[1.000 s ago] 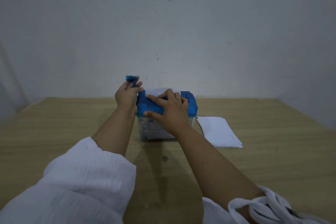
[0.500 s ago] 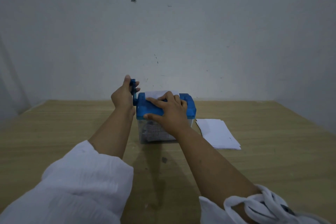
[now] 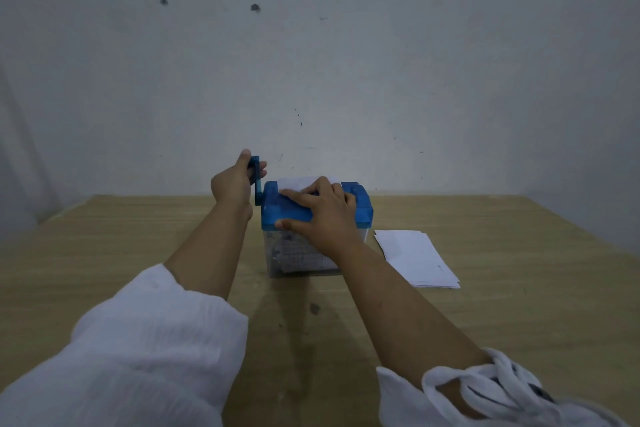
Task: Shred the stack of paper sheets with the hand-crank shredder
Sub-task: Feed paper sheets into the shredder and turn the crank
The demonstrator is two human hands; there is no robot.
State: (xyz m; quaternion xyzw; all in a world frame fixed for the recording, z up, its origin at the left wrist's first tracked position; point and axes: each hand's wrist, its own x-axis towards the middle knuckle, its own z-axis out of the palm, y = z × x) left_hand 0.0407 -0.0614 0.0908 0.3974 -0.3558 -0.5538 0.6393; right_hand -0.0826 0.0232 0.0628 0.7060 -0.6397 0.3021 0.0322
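**Both hands on the shredder, a sheet in its slot**

On the wooden table (image 3: pixel 519 288) stands the hand-crank shredder (image 3: pixel 360 211), with paper strips in its clear bin (image 3: pixel 294 256). The right hand (image 3: pixel 325 215) presses on the shredder's blue lid, fingers straight and spread. At the shredder's left side, the left hand (image 3: pixel 230 185) curls around the upturned crank (image 3: pixel 257 180). A white sheet (image 3: pixel 298 181) stands in the slot. The paper stack (image 3: pixel 417 258) lies flat just right of the shredder.
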